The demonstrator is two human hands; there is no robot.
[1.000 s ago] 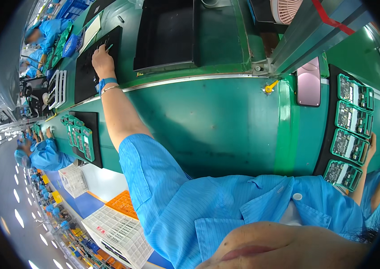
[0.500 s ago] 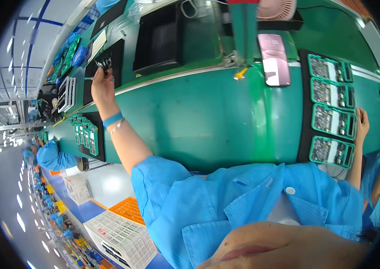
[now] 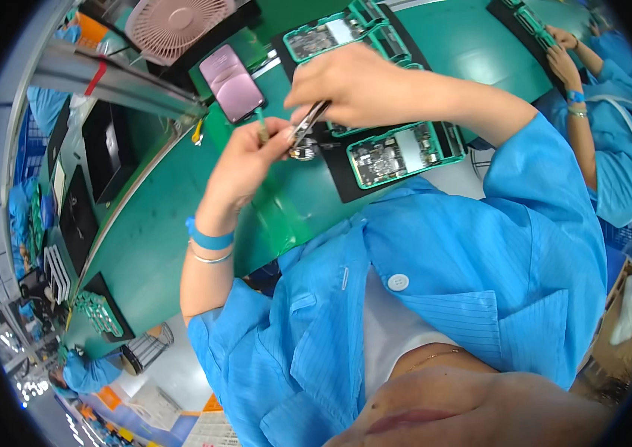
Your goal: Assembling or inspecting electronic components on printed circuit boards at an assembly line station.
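Since the left hand (image 3: pixel 253 156) pinches the silvery piece (image 3: pixel 309 122) below and right of the phone (image 3: pixel 232 83) and the right hand (image 3: pixel 353 86) grips its upper end, an uneven tug (easily done) could drop it onto the boards (image 3: pixel 375 160) farther right.

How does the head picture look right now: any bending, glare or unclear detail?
Head view: the green table's edge bends, and black surrounds the circular picture; head view: glare streaks the green tape; head view: the silvery part by the left hand is too small to identify.
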